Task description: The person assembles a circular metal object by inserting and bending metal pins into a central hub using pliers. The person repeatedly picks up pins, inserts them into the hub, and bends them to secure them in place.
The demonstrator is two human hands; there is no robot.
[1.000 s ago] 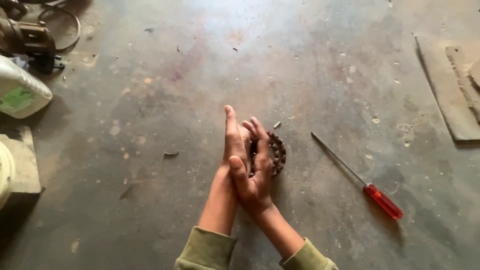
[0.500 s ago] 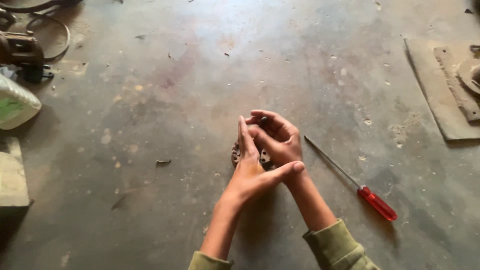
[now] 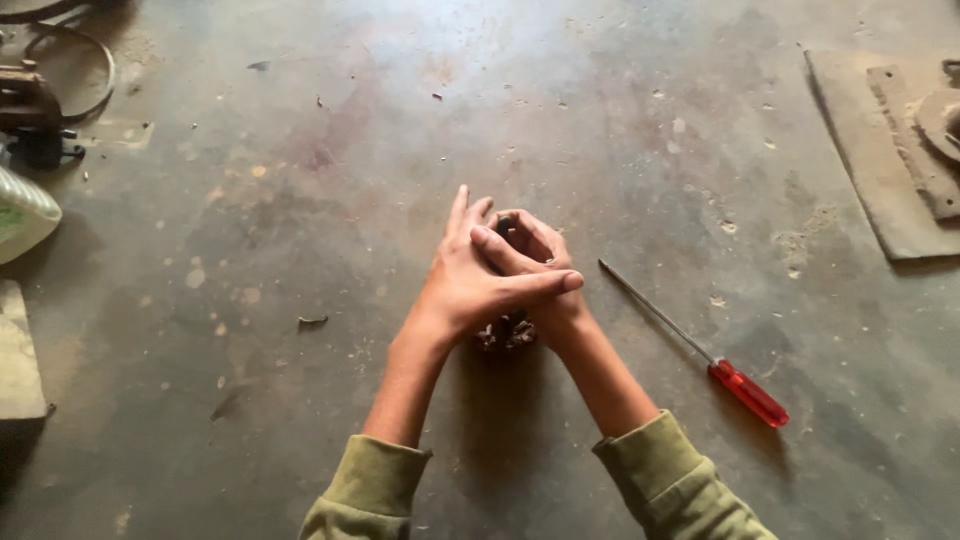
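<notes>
While your left hand (image 3: 468, 283) and right hand (image 3: 535, 265) clamp a toothed metal part (image 3: 507, 333) between pressed palms, the screwdriver (image 3: 695, 346) lies near.

A workshop; stained, gritty concrete floor (image 3: 300, 200); red-handled steel screwdriver (image 3: 700, 350) on it; rusty metal parts (image 3: 925, 140) beyond the screwdriver.

The left hand (image 3: 470, 285) and right hand (image 3: 535, 270) are clasping together over a small dark metal part (image 3: 507, 332) on the concrete floor (image 3: 400, 130); a red-handled screwdriver (image 3: 700, 350) is lying just beside them.
</notes>
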